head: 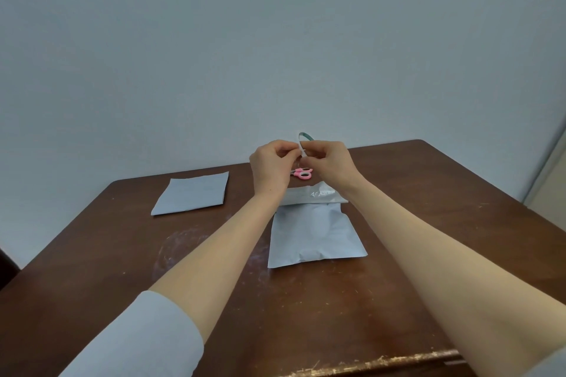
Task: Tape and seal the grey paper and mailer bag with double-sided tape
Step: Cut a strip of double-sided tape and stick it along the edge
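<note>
Both hands up off the table, fingertips meeting. My left hand pinches one end of a narrow strip of tape between thumb and forefinger, other fingers curled in. My right hand pinches the same strip just beside it, fingers bunched tight. Between the two pinches the strip stands up in a small loop above my knuckles: white on one face, greenish on the other. Cannot tell whether a backing is parting from the strip; too small to see.

Directly under the pinch, on the table, pink-handled scissors, mostly hidden by my hands; only the finger rings show clearly.

Nearer to me than the pinch, below my wrists: the mailer bag, pale grey, lying flat. Its far end is folded over in a band, with a shiny crinkled patch on that band. My right forearm crosses above that band's right corner.

Off to the left of the pinch, well apart from the bag: the grey paper, a flat squarish sheet, lying alone.

All of this sits on a dark brown wooden table, scuffed pale in the middle, with a chipped near edge. Light sleeve pushed up on my left arm. Plain pale wall beyond the far edge.
</note>
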`<state>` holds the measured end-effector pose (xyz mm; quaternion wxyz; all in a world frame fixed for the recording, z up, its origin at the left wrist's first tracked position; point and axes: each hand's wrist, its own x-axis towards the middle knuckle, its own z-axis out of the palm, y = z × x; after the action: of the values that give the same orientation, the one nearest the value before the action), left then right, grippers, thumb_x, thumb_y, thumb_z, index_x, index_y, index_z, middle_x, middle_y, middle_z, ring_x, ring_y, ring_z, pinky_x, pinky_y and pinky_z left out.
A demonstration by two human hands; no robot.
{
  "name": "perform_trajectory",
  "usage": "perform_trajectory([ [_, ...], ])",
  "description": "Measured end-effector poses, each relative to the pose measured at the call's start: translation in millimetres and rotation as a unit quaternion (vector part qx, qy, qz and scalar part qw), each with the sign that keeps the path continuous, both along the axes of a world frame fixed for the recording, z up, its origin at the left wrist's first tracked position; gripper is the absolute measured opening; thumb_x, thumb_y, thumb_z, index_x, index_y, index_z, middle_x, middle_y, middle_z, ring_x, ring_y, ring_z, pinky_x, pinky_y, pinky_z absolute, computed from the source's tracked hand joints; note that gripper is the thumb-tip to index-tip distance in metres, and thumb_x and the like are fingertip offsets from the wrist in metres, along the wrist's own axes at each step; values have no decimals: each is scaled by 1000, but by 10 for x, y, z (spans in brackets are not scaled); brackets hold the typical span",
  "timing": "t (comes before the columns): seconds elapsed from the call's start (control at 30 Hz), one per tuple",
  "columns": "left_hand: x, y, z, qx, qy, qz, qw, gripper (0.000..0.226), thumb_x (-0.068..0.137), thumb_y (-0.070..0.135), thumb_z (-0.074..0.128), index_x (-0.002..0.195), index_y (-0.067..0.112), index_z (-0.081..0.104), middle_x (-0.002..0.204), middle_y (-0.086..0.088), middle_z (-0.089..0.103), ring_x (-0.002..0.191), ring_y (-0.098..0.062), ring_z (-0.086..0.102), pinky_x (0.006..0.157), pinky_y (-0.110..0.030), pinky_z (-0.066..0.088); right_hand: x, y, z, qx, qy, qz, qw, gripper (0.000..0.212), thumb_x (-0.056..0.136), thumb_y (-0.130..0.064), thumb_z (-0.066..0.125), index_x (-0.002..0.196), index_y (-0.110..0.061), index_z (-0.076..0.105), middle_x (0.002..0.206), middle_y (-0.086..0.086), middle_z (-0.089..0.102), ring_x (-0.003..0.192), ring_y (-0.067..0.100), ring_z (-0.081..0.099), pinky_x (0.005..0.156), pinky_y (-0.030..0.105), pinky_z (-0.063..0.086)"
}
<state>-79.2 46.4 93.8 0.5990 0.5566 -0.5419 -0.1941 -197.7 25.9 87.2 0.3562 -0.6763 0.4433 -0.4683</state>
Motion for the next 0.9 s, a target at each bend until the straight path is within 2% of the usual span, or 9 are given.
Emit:
perform_trajectory([
  [0.07,24,-15,12,8,-9,-8,1000,6,79,5,72,80,11,73,76,0,70,72,-11,68,70,-15,54,16,-8,-16,0,11,-2,1000,35,74,-10,61,100,13,58,95,39,56,89,51,54,81,50,52],
  [0.13,54,-26,26,23,-26,-21,999,7,78,5,72,78,12,71,75,1,68,68,-5,64,64,-7,49,20,-15,-30,5,22,-5,1000,44,70,-14,62,101,16,53,104,41,52,96,53,54,88,58,49],
  [0.33,89,-49,22,29,-20,-25,999,14,79,9,73,88,14,64,79,7,65,75,-6,63,74,-20,52,28,-35,-20,4,18,-26,999,30,78,-8,65,102,10,61,102,36,57,88,46,56,78,37,48],
  [0.43,93,-47,0,9,-33,-34,999,17,82,10,71,98,14,71,91,-1,71,81,-14,68,74,-25,56,32,-7,2,2,12,-17,1000,22,79,-9,62,96,5,64,80,31,56,69,22,48,72,31,42],
  [0.53,74,-42,2,-7,-46,-29,999,12,81,9,70,88,17,76,88,-2,72,77,-14,69,75,-29,58,21,9,15,4,2,-5,1000,18,82,-3,60,90,-15,71,72,18,61,71,15,54,72,28,45],
  [0.63,81,-63,5,6,-37,-34,999,10,79,7,71,77,17,73,76,1,72,74,-17,70,75,-38,59,1,11,13,3,8,-7,1000,20,83,-5,62,102,0,68,77,26,55,74,19,51,73,32,44],
  [0.7,100,-84,10,18,-39,-41,998,9,78,7,71,76,16,72,75,1,71,76,-19,70,76,-40,59,-11,6,12,12,8,-11,1000,26,84,-6,63,109,-6,69,84,20,65,80,22,61,79,32,50],
  [0.8,109,-76,40,31,-47,-49,997,8,79,7,71,76,15,72,77,0,71,76,-20,69,75,-34,59,-42,-3,13,15,8,-8,1000,25,85,-7,64,109,-9,69,94,13,72,92,25,68,85,36,55],
  [0.9,127,-55,87,44,-60,-55,996,3,80,9,72,80,12,72,79,0,69,66,-14,66,60,-17,55,-73,-7,15,11,21,-11,1000,8,86,-10,65,91,-14,70,86,5,72,85,20,68,85,37,56],
])
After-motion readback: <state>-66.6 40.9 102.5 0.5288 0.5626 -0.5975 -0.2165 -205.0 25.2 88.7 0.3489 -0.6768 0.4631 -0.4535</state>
